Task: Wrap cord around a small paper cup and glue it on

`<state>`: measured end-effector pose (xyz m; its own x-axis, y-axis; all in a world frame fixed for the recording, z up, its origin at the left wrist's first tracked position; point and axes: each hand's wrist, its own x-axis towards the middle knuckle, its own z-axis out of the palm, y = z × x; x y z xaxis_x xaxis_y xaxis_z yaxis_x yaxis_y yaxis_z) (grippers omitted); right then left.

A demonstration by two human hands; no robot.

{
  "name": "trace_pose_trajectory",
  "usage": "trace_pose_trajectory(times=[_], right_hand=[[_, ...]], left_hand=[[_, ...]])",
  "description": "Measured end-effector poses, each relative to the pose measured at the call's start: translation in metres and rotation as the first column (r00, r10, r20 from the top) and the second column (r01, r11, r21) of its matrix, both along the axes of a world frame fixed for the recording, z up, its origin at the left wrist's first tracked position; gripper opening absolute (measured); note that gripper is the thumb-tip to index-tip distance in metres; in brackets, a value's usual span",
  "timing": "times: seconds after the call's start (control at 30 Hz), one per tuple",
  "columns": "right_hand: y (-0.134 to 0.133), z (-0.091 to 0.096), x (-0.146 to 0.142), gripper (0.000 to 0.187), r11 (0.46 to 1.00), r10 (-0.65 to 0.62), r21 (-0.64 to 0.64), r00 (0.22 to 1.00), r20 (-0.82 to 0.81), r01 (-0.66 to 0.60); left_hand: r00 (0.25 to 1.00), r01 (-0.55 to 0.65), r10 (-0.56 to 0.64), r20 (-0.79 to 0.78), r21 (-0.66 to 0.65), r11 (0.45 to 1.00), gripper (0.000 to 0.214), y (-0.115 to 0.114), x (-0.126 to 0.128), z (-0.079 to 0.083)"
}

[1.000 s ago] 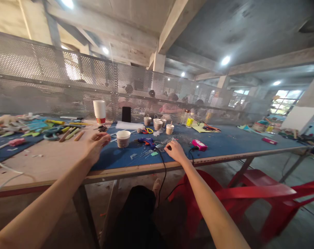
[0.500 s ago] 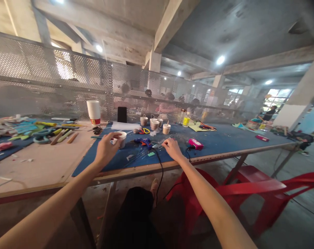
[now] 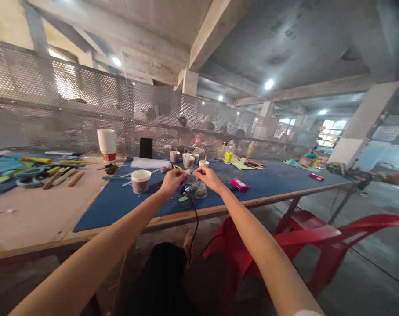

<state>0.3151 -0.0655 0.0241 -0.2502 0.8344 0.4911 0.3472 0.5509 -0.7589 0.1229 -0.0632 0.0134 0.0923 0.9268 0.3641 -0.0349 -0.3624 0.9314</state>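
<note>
We seem mid-handling: our right hand [image 3: 208, 177] pinches what looks like a clear coil [image 3: 201, 192]; our left hand's [image 3: 172, 181] grip we cannot tell. Next calls for steady fingers.

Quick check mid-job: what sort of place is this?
Probably a craft workshop: a long blue-covered worktable holds paper cups and scattered tools, a perforated metal screen stands behind it, and bare concrete beams run overhead.

White-and-brown cup [image 3: 140, 182], blue mat [image 3: 103, 206], magenta box [image 3: 239, 185], seemingly whitish string [image 3: 201, 190]
</note>
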Motion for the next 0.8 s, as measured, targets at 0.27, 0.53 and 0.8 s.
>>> trace_pose_trajectory(times=[0.27,0.53,0.8], right_hand=[[0.007,-0.006,0.022,0.037,0.996,0.035,-0.088,0.999,0.024,-0.033],[0.015,-0.019,0.037,0.022,0.992,-0.045,-0.11,0.992,0.12,0.059],[0.027,-0.02,0.056,0.021,0.944,-0.307,-0.103,0.948,0.081,0.314]], left_hand=[[0.966,0.044,0.004,0.26,-0.18,0.983,0.02,0.002,-0.017,0.028],[0.899,0.147,-0.062,0.434,-0.165,0.975,0.016,-0.01,-0.035,0.07],[0.898,0.14,-0.087,0.432,-0.093,0.986,0.028,-0.026,-0.066,0.109]])
